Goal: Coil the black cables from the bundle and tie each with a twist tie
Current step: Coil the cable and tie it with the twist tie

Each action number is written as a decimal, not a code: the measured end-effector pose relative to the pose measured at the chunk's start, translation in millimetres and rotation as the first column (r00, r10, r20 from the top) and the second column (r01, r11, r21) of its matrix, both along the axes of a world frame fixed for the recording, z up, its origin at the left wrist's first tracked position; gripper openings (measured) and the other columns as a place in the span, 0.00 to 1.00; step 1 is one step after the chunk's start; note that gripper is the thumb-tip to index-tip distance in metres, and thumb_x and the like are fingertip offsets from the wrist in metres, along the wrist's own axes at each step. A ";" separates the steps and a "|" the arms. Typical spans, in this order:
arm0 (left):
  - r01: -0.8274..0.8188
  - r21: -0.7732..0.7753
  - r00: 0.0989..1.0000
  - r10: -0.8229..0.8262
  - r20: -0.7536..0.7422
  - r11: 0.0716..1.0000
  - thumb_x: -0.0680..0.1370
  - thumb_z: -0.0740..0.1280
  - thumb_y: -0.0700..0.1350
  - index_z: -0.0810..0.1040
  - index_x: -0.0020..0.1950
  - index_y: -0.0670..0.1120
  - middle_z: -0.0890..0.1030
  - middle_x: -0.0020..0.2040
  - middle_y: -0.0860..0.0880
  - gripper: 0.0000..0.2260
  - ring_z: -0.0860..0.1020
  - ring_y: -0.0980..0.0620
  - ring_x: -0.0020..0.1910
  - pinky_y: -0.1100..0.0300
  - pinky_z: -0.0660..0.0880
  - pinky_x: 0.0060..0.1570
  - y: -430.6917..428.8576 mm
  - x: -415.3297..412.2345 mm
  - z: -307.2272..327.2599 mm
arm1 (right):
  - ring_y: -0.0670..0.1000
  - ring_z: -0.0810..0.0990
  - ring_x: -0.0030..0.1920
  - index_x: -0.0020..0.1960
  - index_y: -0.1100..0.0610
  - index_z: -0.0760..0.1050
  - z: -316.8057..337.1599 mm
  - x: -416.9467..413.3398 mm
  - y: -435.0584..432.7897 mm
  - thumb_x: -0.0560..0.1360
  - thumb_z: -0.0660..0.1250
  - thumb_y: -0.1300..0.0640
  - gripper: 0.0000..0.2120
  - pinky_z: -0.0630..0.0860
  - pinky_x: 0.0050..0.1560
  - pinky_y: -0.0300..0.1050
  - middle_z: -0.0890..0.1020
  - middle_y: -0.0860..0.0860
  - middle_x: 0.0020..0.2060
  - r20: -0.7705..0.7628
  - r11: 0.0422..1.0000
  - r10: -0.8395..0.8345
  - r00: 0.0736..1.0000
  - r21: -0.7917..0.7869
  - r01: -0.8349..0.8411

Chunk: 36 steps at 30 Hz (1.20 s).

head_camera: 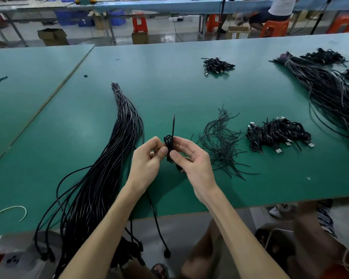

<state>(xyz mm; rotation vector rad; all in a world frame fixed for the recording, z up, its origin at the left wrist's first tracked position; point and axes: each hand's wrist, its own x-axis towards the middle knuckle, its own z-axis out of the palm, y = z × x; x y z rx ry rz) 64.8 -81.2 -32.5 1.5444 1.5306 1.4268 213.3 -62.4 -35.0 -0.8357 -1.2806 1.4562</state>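
As the head view shows, step: tying, judged.
Small coiled black cable (168, 147): just right of long black cable bundle (109, 158).
Left hand (147, 159): pinches cable, keeping loops gathered.
Right hand (191, 158): pinches cable and upright thin black twist tie (173, 125).

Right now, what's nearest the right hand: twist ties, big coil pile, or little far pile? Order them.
1. Loose black twist ties, beside the right hand.
2. Big heap of tied black cable coils, farther right.
3. Small black coil heap, far back.
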 end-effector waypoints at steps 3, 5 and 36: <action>0.068 -0.039 0.982 -0.060 0.180 0.997 0.78 0.67 0.42 0.67 0.37 0.41 0.66 0.29 0.52 0.13 0.61 0.52 0.28 0.61 0.59 0.28 -1.9 -2.1 3.7 | 0.48 0.83 0.56 0.67 0.48 0.78 3.0 -1.0 -2.2 0.78 0.72 0.66 0.22 0.77 0.52 0.39 0.86 0.44 0.57 0.025 0.998 -0.003 1.000 0.063 0.001; 0.072 -0.052 0.975 -0.059 0.214 0.996 0.78 0.66 0.42 0.67 0.36 0.42 0.66 0.29 0.52 0.13 0.60 0.53 0.27 0.61 0.58 0.27 -2.1 -2.5 5.6 | 0.49 0.83 0.53 0.67 0.44 0.78 3.4 -1.0 -2.7 0.78 0.72 0.65 0.23 0.76 0.49 0.40 0.86 0.43 0.57 0.038 0.997 -0.012 0.999 0.082 0.009; 0.182 -0.088 0.929 -0.142 0.341 0.979 0.74 0.63 0.37 0.69 0.37 0.38 0.64 0.27 0.51 0.07 0.58 0.53 0.24 0.66 0.55 0.24 -2.0 -5.9 2.1 | 0.43 0.76 0.44 0.54 0.54 0.84 -0.3 -5.1 -5.4 0.75 0.74 0.67 0.11 0.72 0.45 0.34 0.76 0.49 0.47 0.229 0.920 -0.250 0.941 0.359 0.157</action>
